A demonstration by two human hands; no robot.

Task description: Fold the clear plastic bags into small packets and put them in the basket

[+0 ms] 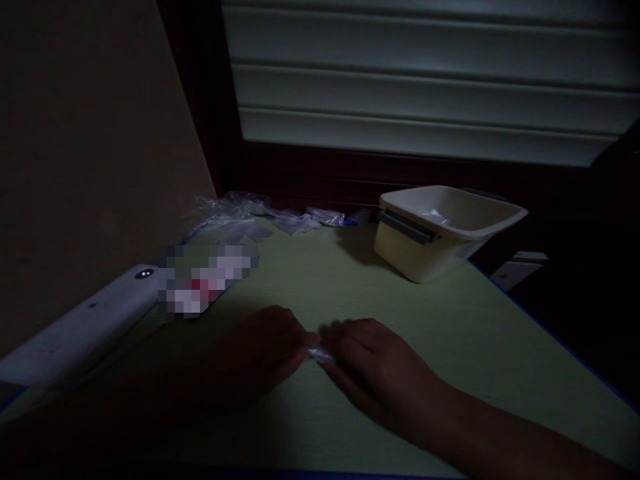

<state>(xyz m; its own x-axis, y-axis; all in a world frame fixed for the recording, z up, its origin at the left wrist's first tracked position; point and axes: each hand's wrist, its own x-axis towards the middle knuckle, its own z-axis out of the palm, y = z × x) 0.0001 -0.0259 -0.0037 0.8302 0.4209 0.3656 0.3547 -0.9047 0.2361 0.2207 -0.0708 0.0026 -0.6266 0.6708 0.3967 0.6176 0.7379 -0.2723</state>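
Over the middle of the green tabletop, both hands meet at a small, clear, shiny plastic piece, perhaps a little bag. My left hand is closed, pinching its left end between thumb and fingers. From the other side, my right hand grips the right end, its fingers curled over it. Most of the plastic is covered by the fingers. The scene is dim, and whether anything lies inside the plastic cannot be made out.
A cream plastic bin with grey handles stands at the back right, something shiny inside. Crumpled clear plastic bags lie along the back edge. At the left are a long white device and a blurred-out item. Louvred slats rise behind.
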